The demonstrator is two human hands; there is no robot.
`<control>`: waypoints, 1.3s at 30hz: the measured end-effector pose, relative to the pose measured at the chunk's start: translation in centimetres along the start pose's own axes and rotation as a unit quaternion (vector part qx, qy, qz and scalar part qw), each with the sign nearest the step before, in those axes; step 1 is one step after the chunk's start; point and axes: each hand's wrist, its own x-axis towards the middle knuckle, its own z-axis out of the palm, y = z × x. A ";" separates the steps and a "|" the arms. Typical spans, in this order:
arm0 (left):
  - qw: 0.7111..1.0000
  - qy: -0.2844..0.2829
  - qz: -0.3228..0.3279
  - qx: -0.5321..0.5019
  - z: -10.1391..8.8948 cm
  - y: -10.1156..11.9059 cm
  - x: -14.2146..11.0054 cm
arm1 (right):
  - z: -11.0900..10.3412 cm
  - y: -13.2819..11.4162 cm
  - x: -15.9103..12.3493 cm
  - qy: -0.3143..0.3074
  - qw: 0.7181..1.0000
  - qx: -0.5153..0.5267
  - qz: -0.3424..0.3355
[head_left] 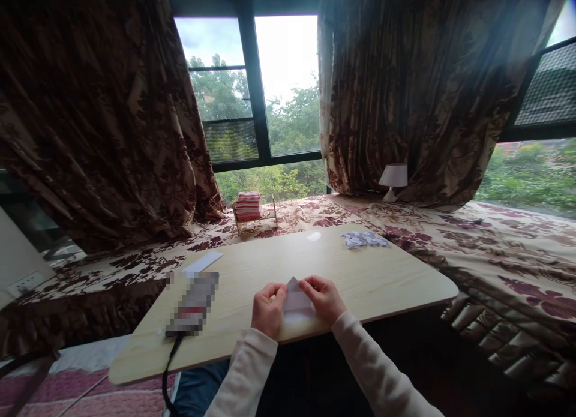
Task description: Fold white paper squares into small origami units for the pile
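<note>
A white sheet of paper (297, 303), folded to a point at its far end, is held between my two hands near the front edge of the table. My left hand (269, 309) pinches its left side with thumb and fingers. On the right side, my right hand (324, 298) grips the paper close to the pointed tip. Part of the sheet is covered by my fingers. Toward the back right of the table lies a pile of small white folded paper pieces (363, 239). A flat stack of white paper (203, 263) rests at the left edge.
A pixelated dark device (192, 303) with a black cable (170, 369) lies left on the pale wooden table (252, 267). Behind it, a small rack holds folded striped cloths (248, 206). A white lamp (393, 177) stands by the curtains (405, 93).
</note>
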 end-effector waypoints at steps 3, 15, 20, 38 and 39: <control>1.000 0.011 -0.009 -0.020 0.0 0.1 0.1 | -0.3 -0.2 0.0 0.017 1.000 0.003 -0.003; 1.000 -0.001 -0.023 -0.022 0.4 -0.6 0.4 | -0.1 -0.2 -0.2 -0.031 0.999 -0.018 -0.026; 0.999 -0.002 -0.036 -0.028 0.4 -0.6 0.4 | 0.3 0.5 0.0 -0.039 0.996 -0.048 -0.058; 0.994 0.079 -0.066 -0.035 -1.0 -1.8 1.7 | 0.3 -1.7 -2.3 -0.003 0.912 -0.284 -0.296; 0.995 0.077 -0.062 -0.033 -0.9 -1.9 1.7 | 0.4 -1.6 -2.3 -0.009 0.908 -0.293 -0.299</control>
